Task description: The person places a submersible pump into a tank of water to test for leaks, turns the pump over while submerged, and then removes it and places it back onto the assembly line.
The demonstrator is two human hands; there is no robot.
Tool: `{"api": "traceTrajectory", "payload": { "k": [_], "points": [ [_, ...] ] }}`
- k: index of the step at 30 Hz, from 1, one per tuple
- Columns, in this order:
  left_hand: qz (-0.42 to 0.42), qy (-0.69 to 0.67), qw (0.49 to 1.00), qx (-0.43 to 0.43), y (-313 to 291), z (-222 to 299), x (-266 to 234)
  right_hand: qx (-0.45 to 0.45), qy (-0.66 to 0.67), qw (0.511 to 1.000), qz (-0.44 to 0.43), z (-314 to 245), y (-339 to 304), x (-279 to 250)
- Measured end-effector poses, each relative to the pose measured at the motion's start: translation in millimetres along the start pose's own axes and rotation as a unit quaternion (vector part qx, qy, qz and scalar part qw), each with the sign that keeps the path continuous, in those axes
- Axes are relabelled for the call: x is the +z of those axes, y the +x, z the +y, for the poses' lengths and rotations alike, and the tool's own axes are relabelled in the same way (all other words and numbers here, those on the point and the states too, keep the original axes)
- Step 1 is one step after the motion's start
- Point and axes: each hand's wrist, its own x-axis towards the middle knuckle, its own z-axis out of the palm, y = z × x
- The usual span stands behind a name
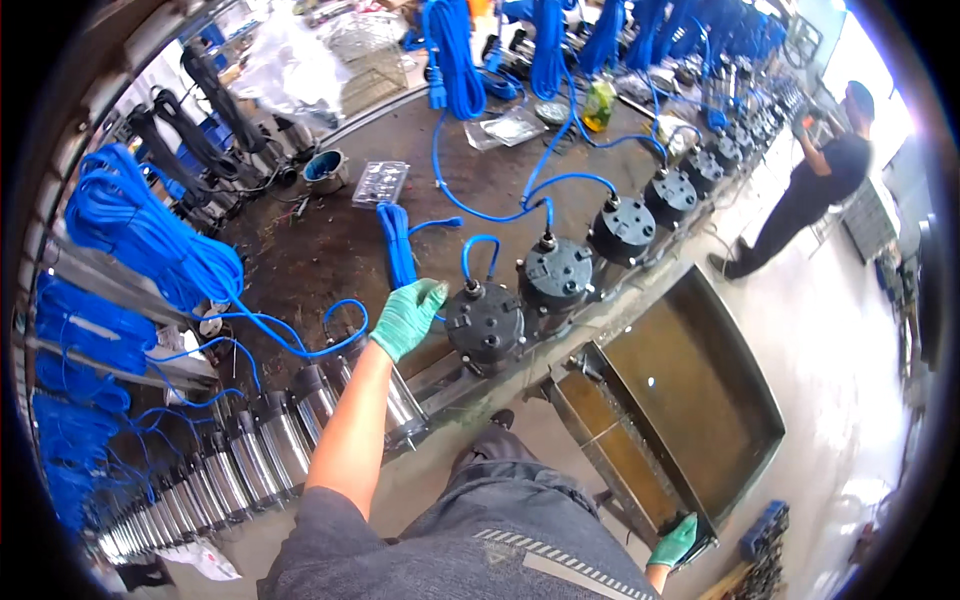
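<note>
My left hand [408,320], in a green glove, is beside the nearest black-topped pump [485,325] at the bench edge. Its fingers are curled, and a blue cable shows next to them; what they hold, if anything, is hidden. From this pump's top rises a short blue cable [481,243]. A bundled blue cable [396,245] lies just beyond that hand. Low on the right, my right hand [675,540], also green-gloved, is at the near end of a metal tray [735,480]. Its fingers are pressed together; their grip cannot be made out.
More black-topped pumps [625,228] line the bench edge to the right. Steel cylinders [270,440] lie in a row at left. Blue cable coils [150,230] are stacked behind them. A small bucket [325,172] stands on the bench [330,250]. Another person [830,170] stands at far right.
</note>
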Motion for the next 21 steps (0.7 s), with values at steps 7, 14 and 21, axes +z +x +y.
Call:
{"api": "traceTrajectory", "payload": {
  "k": [7, 14, 21],
  "points": [
    [-0.148, -0.199, 0.965, 0.084, 27.0, 52.0, 18.5, -0.009, -0.067, 0.998, -0.002, 0.0, -57.4, 17.9],
    [-0.166, -0.334, 0.914, 0.158, 25.5, 46.3, 29.9, 0.053, -0.032, 0.998, -0.023, -16.4, -91.6, 45.3],
    [-0.106, -0.199, 0.962, 0.156, -80.3, 110.7, 87.2, 0.003, -0.152, 0.98, -0.13, -25.8, -85.5, 102.9]
  ]
}}
